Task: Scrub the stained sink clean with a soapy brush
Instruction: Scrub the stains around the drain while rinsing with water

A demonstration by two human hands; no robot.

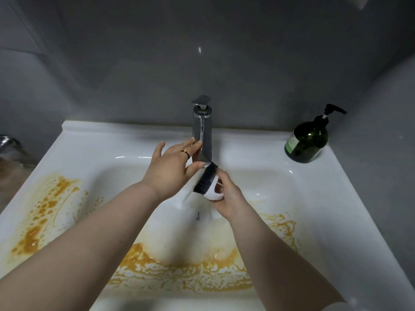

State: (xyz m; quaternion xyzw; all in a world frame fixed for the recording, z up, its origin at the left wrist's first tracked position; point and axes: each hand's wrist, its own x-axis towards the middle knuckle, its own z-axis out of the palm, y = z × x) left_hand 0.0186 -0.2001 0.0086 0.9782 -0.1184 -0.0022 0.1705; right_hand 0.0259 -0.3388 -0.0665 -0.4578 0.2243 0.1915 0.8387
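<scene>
the sink (258, 149) is glossy white glazed ceramic, blotched with orange stains. the faucet (203, 131) is mirror-bright polished metal. the brush (207, 184) has a smooth white plastic body and dark bristles. the bottle (307, 140) is shiny dark green.

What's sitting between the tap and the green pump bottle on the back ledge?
Nothing. In the head view the sink ledge between the tap and the green pump bottle is bare white.
</scene>
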